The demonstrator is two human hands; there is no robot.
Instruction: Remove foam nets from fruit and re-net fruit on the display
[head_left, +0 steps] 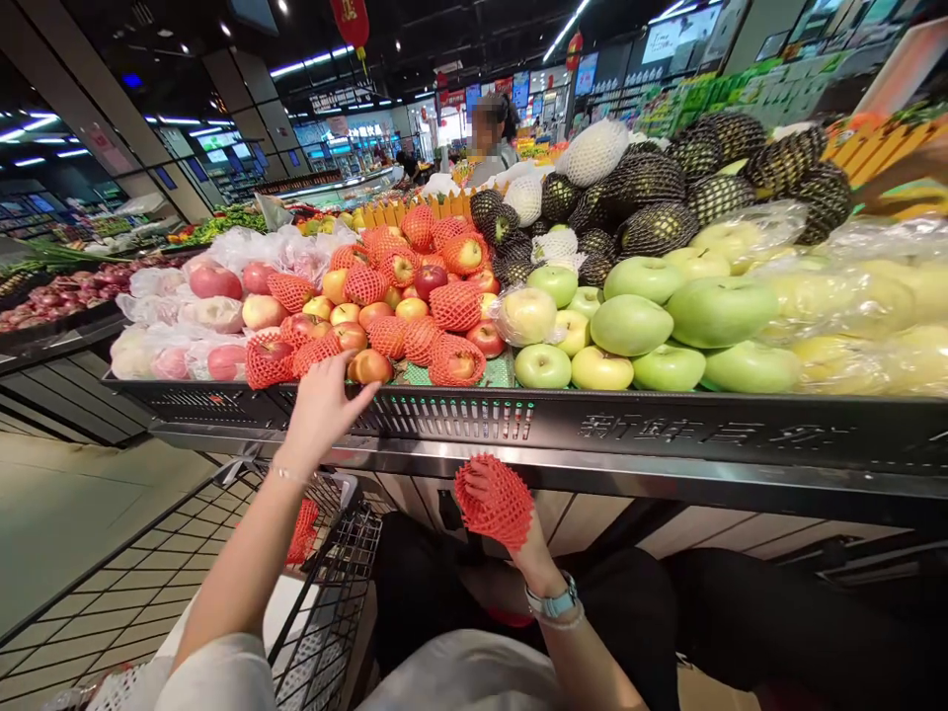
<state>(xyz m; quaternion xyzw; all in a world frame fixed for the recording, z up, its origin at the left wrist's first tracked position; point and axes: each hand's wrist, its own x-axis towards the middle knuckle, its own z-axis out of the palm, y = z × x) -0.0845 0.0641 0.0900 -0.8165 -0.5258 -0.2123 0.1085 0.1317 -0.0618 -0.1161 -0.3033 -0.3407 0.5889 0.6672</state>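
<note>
Lower center: right hand [507,515] inside red foam net [495,491], mesh seemingly spread by it; can't tell if fingers are closed. Left of center: left hand [324,397], thumb spread beside bare apple [371,368] in front row, grip unclear. Black crate wall [434,419] likely stops rolling.

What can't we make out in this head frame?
All head view:
Left hand: fingertip contact, hidden by the hand's own back.
Right hand: exact grip, obscured by red net.
Cart contents: partly behind left forearm, cut off by bottom edge.
Hanging sign: text too small.
</note>
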